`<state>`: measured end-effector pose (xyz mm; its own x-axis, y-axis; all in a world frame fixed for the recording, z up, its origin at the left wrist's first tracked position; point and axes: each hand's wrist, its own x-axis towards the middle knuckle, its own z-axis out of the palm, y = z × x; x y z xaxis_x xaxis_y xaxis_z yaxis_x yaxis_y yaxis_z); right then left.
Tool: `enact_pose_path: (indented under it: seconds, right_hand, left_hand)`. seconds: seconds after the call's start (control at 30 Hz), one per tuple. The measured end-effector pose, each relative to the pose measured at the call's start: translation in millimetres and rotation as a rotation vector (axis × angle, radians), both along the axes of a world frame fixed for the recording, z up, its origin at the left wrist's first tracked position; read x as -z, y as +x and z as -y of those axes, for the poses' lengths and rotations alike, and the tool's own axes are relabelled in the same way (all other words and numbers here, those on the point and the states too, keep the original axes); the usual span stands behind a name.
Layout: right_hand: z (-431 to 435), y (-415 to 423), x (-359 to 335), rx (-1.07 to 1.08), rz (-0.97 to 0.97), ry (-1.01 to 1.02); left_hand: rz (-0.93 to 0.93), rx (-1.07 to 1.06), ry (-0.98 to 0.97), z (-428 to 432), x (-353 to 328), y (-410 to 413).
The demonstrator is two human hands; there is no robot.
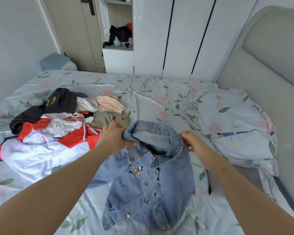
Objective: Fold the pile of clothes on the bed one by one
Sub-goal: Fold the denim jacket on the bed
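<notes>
On bed, head view: denim jacket [151, 180] lies front-up on the floral sheet of the bed [151, 97], collar raised off the sheet, hem toward the lower frame edge.

Left hand [115, 138]: fingers curled round the left end of the collar, gripping bunched denim. Right hand [191, 141]: fingers curled, pinching the right end of the collar.

Pile of clothes [58, 119] sits left of the jacket. The red-and-white jacket [46, 150] is nearest, its edge just beside the left forearm. A black garment [58, 102], a pink one [109, 103] and an olive one [109, 118] lie behind it; the olive one is just beyond the left hand.

Pillow [236, 116] lies right of the jacket, near the right hand, against the padded headboard [270, 65]. Bare sheet runs beyond the collar, between pile and pillow, to the far bed edge below the wardrobe [159, 39].
</notes>
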<state>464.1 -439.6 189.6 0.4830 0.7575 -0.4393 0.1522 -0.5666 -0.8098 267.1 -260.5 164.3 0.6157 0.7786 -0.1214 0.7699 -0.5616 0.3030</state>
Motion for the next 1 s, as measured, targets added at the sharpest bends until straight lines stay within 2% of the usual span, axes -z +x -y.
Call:
enact_pose_path:
  seconds: [0.07,0.13,0.23,0.3,0.4,0.5,0.6,0.73,0.87,1.0]
  right_hand:
    - [-1,-6,5,-0.156,0.096,0.066]
    - [8,-9,11,-0.304,0.219,0.025]
    - [6,-5,16,-0.347,0.340,-0.024]
    - [5,-3,13,-0.378,0.318,-0.035]
    - [4,-3,11,-0.348,0.256,0.026]
    - [-3,-3,8,-0.130,0.356,0.068]
    - [-9,-10,9,0.026,0.100,0.023]
    - [-14,-18,19,0.252,-0.005,0.087]
    - [-19,-19,19,0.562,-0.733,0.309]
    - [-15,-22,17,0.647,-1.085,0.410]
  left_hand:
    - [0.163,0.027,-0.117,0,-4,-2]
    - [0.322,0.021,-0.278,-1,-9,-5]
    - [0.413,0.010,-0.411,-2,-16,-14]
    - [0.468,-0.003,-0.498,-2,-17,-18]
    - [0.553,-0.067,-0.607,0,-19,-21]
    - [0.623,-0.117,-0.645,1,-21,-17]
    - [0.643,-0.118,-0.662,3,-23,-11]
    - [0.666,-0.086,-0.642,4,-24,-9]
    - [0.700,-0.080,-0.662,3,-22,-17]
    - [0.703,-0.081,-0.664,3,-21,-20]
